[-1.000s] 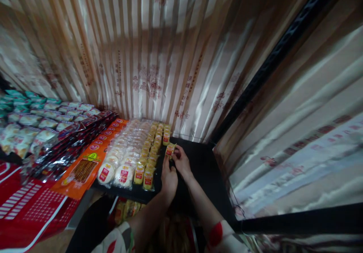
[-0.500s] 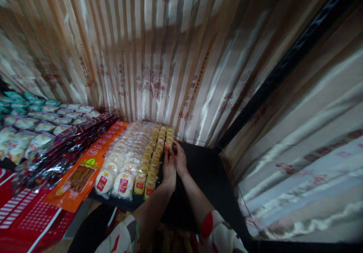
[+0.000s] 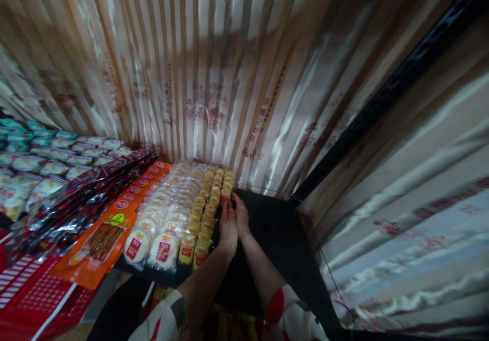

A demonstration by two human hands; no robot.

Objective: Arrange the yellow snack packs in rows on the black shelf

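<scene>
Side by side, my left hand [image 3: 228,225] and my right hand [image 3: 241,212] reach to the near end of the short, rightmost row of yellow wrapped snack packs [image 3: 226,184]. Their fingers are closed around the end pack, which they mostly hide. To the left run two longer rows of yellow wrapped packs [image 3: 187,247], with red labels on their front ones. Beside those lie rows of round white wrapped crackers [image 3: 164,252], also red-labelled. All of these stand on a black shelf [image 3: 273,244].
Left of the crackers lie a long orange snack bag [image 3: 101,242], dark shiny packets [image 3: 76,203] and white packets [image 3: 46,191]. A red basket [image 3: 42,292] is at lower left. A patterned curtain [image 3: 214,66] hangs behind, and a black post [image 3: 367,112] rises at right.
My hands have drawn closer together at the end of the short yellow row. The view has shifted slightly; the rows look the same.
</scene>
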